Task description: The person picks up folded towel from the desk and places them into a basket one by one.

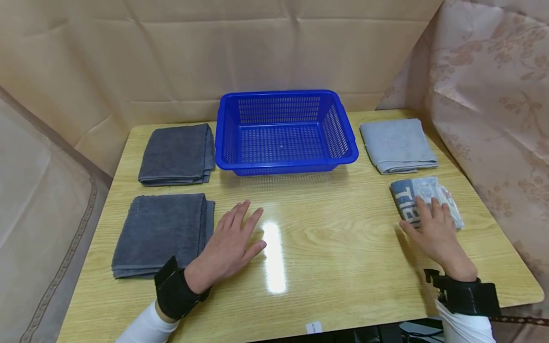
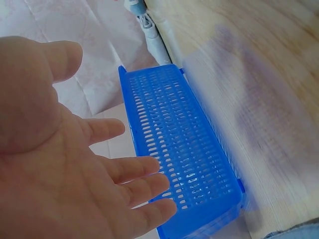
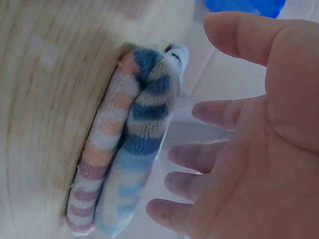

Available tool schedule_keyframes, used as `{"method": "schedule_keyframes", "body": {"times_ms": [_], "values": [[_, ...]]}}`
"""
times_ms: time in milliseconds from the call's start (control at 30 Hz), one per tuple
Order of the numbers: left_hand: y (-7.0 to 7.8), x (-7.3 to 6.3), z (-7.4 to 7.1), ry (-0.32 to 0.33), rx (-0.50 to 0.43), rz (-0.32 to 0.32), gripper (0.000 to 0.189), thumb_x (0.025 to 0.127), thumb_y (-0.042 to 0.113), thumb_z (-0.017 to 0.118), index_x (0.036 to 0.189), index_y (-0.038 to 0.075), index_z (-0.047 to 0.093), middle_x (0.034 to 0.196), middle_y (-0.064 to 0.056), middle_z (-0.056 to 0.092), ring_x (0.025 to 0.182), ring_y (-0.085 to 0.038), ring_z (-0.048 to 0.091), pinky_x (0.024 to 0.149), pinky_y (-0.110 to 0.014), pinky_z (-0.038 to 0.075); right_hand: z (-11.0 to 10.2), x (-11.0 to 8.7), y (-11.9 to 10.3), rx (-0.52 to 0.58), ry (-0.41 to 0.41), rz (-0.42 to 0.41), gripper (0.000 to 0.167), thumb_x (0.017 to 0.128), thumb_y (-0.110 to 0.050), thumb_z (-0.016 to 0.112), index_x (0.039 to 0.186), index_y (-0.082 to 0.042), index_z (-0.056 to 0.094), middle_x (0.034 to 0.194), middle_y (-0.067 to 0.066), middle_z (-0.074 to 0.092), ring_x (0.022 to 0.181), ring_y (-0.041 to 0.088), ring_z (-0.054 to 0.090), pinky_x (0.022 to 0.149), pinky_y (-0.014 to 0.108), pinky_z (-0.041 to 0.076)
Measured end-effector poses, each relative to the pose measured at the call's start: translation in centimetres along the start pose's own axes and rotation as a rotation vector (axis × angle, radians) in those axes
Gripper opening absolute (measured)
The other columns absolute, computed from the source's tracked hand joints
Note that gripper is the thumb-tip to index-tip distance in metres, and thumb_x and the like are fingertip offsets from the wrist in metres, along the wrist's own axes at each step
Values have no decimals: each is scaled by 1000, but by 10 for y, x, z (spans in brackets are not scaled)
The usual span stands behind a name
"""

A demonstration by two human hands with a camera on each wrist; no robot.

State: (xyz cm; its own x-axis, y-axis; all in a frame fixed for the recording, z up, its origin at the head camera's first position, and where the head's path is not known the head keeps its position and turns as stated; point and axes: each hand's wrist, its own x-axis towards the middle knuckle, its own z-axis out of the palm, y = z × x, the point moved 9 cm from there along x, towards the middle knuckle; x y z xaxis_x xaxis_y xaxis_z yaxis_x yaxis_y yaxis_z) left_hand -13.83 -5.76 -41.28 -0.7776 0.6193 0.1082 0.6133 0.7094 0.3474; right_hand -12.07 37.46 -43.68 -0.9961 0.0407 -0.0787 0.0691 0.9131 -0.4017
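Note:
My right hand [image 1: 437, 236] hovers at the near side of a folded patterned towel [image 1: 405, 197], its fingers extended and overlapping the towel in the head view. In the right wrist view the folded towel [image 3: 142, 139] shows striped edges in blue, peach and mauve, with a gap between it and the fingertips. My left hand [image 1: 227, 243], fingers spread and holding nothing, is over the table beside the near dark grey folded towel [image 1: 160, 231]. The left wrist view shows its palm and straight fingers in front of the blue basket [image 2: 179, 134].
A blue plastic basket [image 1: 279, 166] stands at the back middle of the wooden table [image 1: 326, 257]. Another dark grey folded towel [image 1: 176, 152] lies left of it, and a light grey folded towel [image 1: 399, 143] lies to its right. Curtains [image 1: 266, 52] hang behind the table.

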Motion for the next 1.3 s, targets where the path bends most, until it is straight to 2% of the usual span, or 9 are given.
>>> {"method": "schedule_keyframes", "body": {"times_ms": [267,567,800,933,1067,1300], "values": [[-1,-1,0,4,6,7,69,104,42,56,156,3,35,160,-30,25,146,-45,26,114,-61,28,-6,-2,11,-2,-9,29,80,107,-37,48,155,15,9,150,53,-3,137,70,-11,105,80,-2],[-1,-1,-1,18,17,17,69,103,41,57,156,3,36,159,-30,26,146,-45,27,113,-60,30,-14,0,24,31,99,18,60,112,-28,29,145,22,24,144,55,10,137,69,5,112,73,3],[0,-1,-1,15,1,11,69,103,41,57,156,3,36,159,-30,25,146,-45,26,113,-61,30,-23,1,35,9,168,92,48,107,-9,32,142,23,30,138,54,22,128,70,22,100,78,21],[-1,-1,-1,6,-9,4,69,103,42,56,156,4,35,160,-30,25,147,-45,26,113,-61,29,-26,1,42,-18,186,168,48,104,-6,38,142,23,31,137,53,25,124,70,27,96,78,27],[-1,-1,-1,2,-13,1,69,103,42,56,156,4,35,160,-30,25,146,-46,26,113,-61,29,-25,0,49,-20,179,217,48,105,-9,39,140,23,34,136,53,26,122,69,29,94,77,30],[-1,-1,0,-6,-15,-1,69,103,42,56,156,4,35,160,-30,25,146,-46,27,113,-61,29,-25,1,56,7,169,218,41,105,-4,31,134,24,38,132,53,26,121,68,29,94,77,30]]}}
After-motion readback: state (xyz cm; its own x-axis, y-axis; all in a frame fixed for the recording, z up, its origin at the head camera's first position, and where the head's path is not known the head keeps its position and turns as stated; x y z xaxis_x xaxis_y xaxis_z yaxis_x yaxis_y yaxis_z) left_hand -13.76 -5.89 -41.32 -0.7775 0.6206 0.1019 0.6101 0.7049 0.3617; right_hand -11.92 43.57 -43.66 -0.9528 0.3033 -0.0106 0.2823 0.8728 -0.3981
